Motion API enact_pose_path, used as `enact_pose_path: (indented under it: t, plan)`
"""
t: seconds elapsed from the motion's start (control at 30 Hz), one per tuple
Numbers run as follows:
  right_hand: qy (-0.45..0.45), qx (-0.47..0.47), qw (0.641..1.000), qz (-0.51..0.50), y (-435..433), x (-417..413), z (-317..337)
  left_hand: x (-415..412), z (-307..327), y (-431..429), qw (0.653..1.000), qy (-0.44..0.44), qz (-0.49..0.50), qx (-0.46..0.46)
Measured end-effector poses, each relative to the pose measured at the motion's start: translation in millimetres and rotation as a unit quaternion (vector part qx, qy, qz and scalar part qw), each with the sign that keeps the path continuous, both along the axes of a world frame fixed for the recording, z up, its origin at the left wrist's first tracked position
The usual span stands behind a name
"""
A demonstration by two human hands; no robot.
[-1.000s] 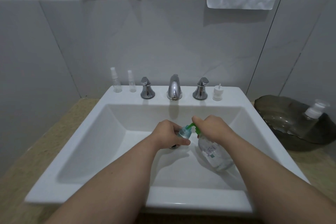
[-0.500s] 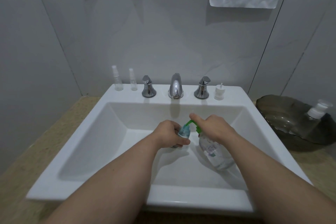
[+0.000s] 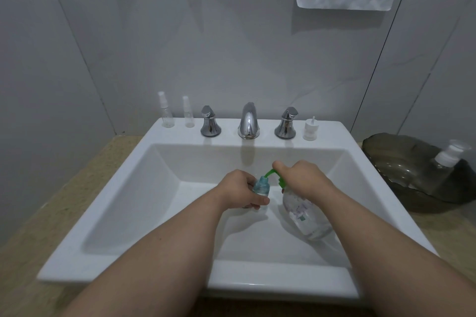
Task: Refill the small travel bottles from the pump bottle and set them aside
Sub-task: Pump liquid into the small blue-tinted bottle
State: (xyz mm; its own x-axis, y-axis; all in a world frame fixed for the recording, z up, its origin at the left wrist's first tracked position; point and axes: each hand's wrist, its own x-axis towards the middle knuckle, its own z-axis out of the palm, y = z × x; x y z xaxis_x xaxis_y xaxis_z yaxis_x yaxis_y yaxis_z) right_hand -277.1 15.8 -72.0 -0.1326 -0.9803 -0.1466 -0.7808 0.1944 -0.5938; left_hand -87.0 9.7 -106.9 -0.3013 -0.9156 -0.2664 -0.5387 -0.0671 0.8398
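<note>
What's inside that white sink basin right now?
In the sink, the left hand holds a small travel bottle under the green spout of the pump bottle, gripped by the right hand. The basin floor beneath them, any drain included, is covered.

head: from above | faces forward-down | near sink (image 3: 180,134) | single view

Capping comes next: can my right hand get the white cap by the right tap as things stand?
Probably not yet: the right hand grips the pump bottle. The white cap stands unblocked on the sink ledge, so once freed, likely yes.
</note>
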Motion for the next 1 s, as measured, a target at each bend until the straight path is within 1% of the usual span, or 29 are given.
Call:
enact_pose_path:
  t: [0.17,0.7,1.0]
  plan:
    - [0.011,-0.006,1.000,-0.005,-0.4,-0.6,-0.4,-0.3,2.5,1.0,1.000,0.003,-0.004,0.000]
    - [0.007,-0.004,1.000,-0.004,1.7,-0.1,1.5,1.1,0.3,0.5,1.000,0.003,-0.017,0.006]
    - [0.024,-0.008,1.000,-0.007,2.8,0.2,2.9,1.6,1.2,1.3,1.000,-0.005,-0.020,-0.001]
